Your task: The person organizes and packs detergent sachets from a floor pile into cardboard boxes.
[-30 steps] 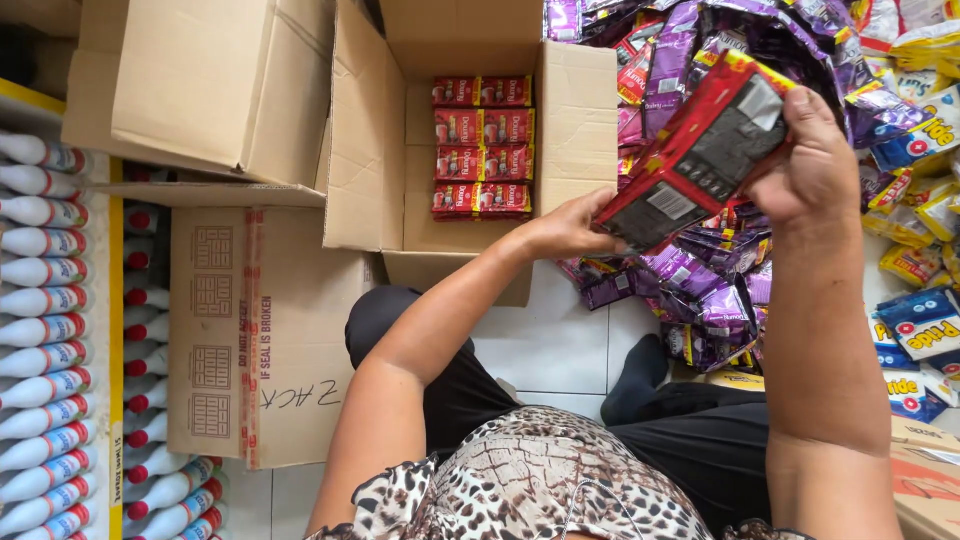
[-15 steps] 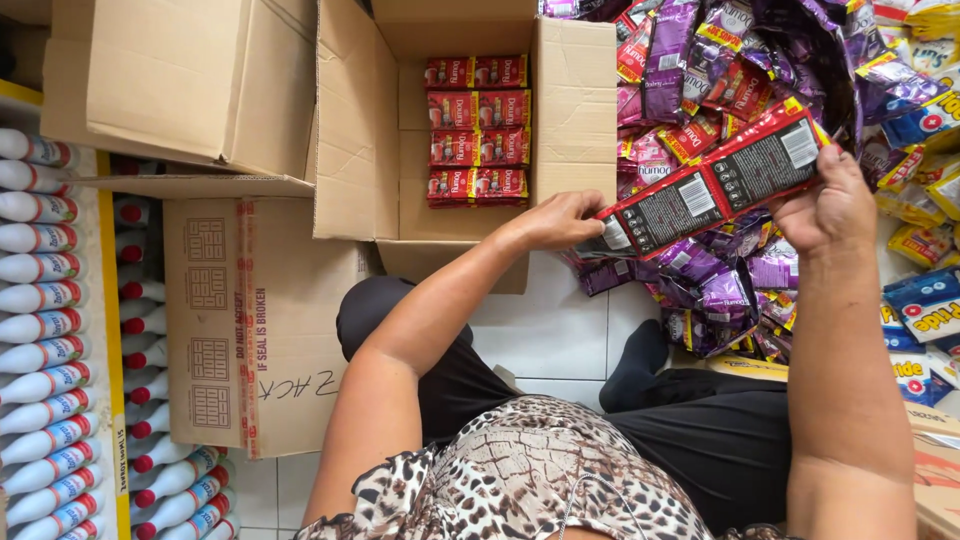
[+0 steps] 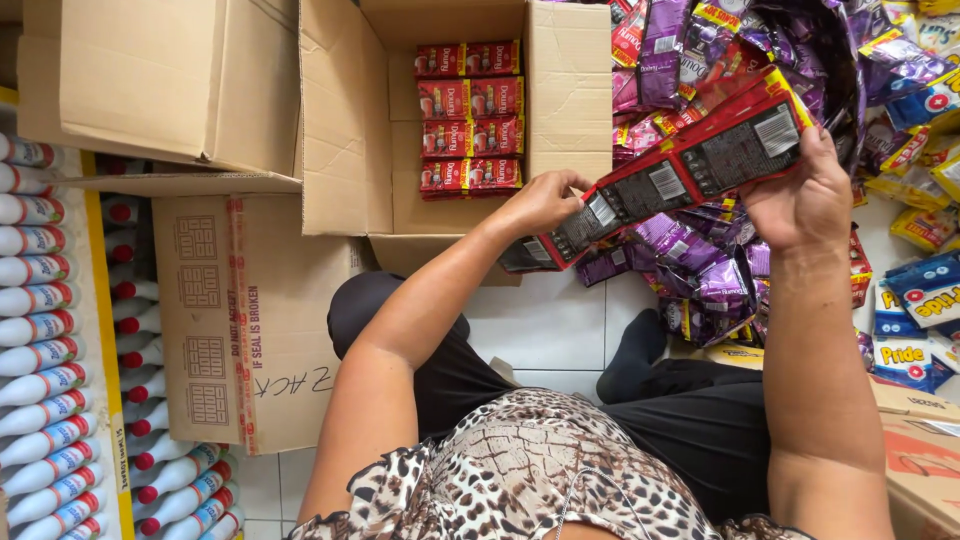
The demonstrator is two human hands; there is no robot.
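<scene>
Rows of white bottles with red caps [image 3: 45,330] lie side by side along the left edge, some in a yellow-edged tray, others on the floor beside it; next to them a closed cardboard box [image 3: 255,320], sealed with printed tape, rests on the pale tiled floor [image 3: 560,325]; above it another cardboard box [image 3: 165,85] shows only its folded flaps, its contents hidden; at centre an open cardboard carton [image 3: 565,95] holds red sachets [image 3: 468,115] stacked in neat paired rows against its back wall, the front part of its bottom bare; just right of the carton the left hand [image 3: 545,200] is closed on the lower end of a strip of red-and-black sachets [image 3: 675,175], which slants upward above the floor to the right hand [image 3: 800,195], whose fingers are clamped on its upper end; behind the strip a loose heap of purple sachets [image 3: 710,270] spills over the floor; blue and yellow packets [image 3: 915,300] lie at the far right beside a further cardboard box [image 3: 925,440].
</scene>
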